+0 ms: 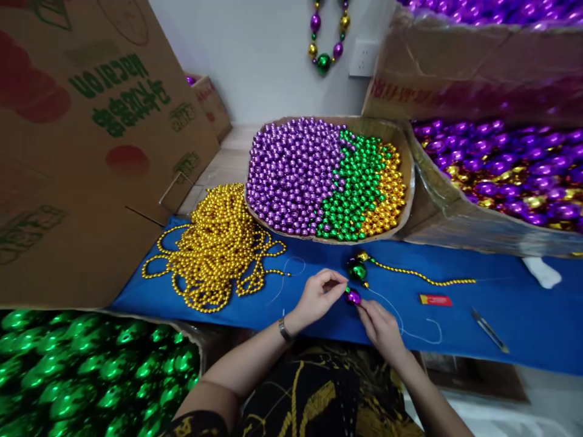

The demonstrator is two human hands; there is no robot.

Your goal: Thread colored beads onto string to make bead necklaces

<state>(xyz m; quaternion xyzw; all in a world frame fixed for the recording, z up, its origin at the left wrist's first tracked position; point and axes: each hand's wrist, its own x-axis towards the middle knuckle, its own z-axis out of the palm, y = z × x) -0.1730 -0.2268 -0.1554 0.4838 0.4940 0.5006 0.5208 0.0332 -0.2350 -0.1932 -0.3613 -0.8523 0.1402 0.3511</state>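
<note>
We saw the left hand [319, 294] and the right hand [380, 325] close together above the blue surface [523, 303], both pinched on a small purple bead [354, 297] between them. The left fingers were closed on the bead from the left side, and the right fingers held it from below and right. A thin white thread [410, 331] went from the bead in a loop over the surface. Just behind the hands lay a big green bead [357, 269], and from it a strand of small gold beads [423, 277] went to the right. A heap of gold strands [216, 246] lay on the left part of the surface. Behind it stood a tray [407, 176] filled with purple, green and gold beads. On the right lay a red label [436, 300] and a small cutter [489, 329]. A box of large green beads [91, 376] was at the lower left, and a cardboard box [68, 152] leaned above it.
</note>
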